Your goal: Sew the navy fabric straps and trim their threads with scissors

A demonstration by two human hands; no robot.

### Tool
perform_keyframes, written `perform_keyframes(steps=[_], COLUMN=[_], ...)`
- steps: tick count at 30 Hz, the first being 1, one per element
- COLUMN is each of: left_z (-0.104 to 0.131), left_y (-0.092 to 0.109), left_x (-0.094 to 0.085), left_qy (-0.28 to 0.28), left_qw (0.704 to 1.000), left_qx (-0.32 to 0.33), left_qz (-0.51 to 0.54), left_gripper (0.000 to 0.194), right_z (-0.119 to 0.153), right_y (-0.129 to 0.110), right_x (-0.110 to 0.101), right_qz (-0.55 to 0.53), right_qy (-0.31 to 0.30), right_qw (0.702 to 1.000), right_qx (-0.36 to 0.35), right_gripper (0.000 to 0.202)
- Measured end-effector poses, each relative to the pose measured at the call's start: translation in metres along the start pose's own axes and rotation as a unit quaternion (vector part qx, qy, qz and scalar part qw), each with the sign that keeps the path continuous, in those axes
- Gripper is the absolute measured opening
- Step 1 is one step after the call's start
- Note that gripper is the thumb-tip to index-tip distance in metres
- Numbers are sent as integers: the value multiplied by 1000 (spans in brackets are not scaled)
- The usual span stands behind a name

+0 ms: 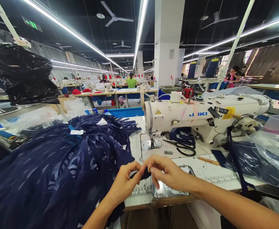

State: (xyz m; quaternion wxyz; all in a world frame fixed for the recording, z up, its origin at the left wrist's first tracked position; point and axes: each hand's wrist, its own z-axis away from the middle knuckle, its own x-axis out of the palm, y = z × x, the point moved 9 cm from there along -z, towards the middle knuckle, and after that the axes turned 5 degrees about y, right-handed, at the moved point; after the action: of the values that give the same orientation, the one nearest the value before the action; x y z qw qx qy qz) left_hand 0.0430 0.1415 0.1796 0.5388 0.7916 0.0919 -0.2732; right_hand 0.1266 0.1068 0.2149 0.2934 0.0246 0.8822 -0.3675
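My left hand (pixel 126 179) and my right hand (pixel 164 170) meet above the front edge of the sewing table, close in front of the sewing machine (pixel 173 111). Between them is a small piece of dark navy fabric (pixel 145 174), pinched by the fingertips of both. Most of that piece is hidden behind the fingers. Just beyond the hands sits the needle area with its metal plate (pixel 153 144). To the left, a large heap of navy garments (pixel 46 168) reaches close to my left hand.
Black scissors (pixel 183 148) lie on the machine bed, and a pencil-like brown stick (pixel 208 160) rests to their right. A measuring scale (pixel 141 191) runs along the table edge. Plastic-wrapped navy fabric (pixel 261 159) lies at right. A black bag (pixel 22 74) hangs at left. Other people sit farther back.
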Motion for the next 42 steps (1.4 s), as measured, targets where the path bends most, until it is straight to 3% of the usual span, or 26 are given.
perform_keyframes(steps=[1, 3, 6, 8, 10, 13, 15, 18, 21, 25, 27, 30, 32, 36, 40, 42], left_z=[1, 4, 11, 12, 10, 8, 8, 10, 15, 16, 17, 25, 27, 14, 9, 7], left_y=[4, 12, 16, 9, -3, -22, -29, -29, -22, -11, -2, 19, 23, -7, -41, -45], left_x=[1, 1, -4, -12, -23, -34, -31, -25, -25, -26, -30, -34, -33, -39, -49, -45], left_qy=[-2, -13, -45, -42, 15, 140, 192, 227, 245, 242, 260, 314, 325, 312, 341, 317], left_qw=[1000, 998, 997, 999, 996, 968, 945, 932, 941, 960, 962, 932, 922, 949, 910, 891], left_qx=[17, 47, 44, 7, -36, -72, -77, -73, -55, -1, 56, 176, 198, 41, -90, -105], left_qz=[-16, -45, -50, 1, 78, 195, 254, 273, 227, 137, 67, -41, -72, -3, 218, 306], left_gripper=[21, 21, 20, 20, 19, 15, 14, 14, 13, 9, 8, 8, 8, 12, 12, 15], right_z=[1, 4, 9, 11, 13, 11, 6, -2, -12, -17, -17, -18, -19, -7, 1, 3], right_y=[0, -3, 0, 15, 24, 23, 30, 46, 50, 51, 54, 60, 62, 50, -5, -12], right_x=[8, 15, -6, -35, -47, -31, -16, 4, 13, 15, 14, 12, 12, 22, 35, 31], right_qz=[-1, 83, 284, 349, 363, 254, 111, -84, -205, -224, -191, -96, -42, -19, 6, 31], right_qy=[-21, -40, 35, 123, 147, 106, 98, 118, 129, 144, 155, 153, 141, 140, 126, 129], right_qw=[1000, 995, 943, 919, 915, 961, 986, 966, 937, 930, 935, 947, 952, 956, 991, 991], right_qx=[9, -44, -168, -135, -91, -29, 76, 215, 251, 254, 257, 266, 269, 256, 42, 11], right_gripper=[18, 17, 20, 27, 26, 19, 14, 12, 13, 9, 7, 12, 15, 15, 11, 11])
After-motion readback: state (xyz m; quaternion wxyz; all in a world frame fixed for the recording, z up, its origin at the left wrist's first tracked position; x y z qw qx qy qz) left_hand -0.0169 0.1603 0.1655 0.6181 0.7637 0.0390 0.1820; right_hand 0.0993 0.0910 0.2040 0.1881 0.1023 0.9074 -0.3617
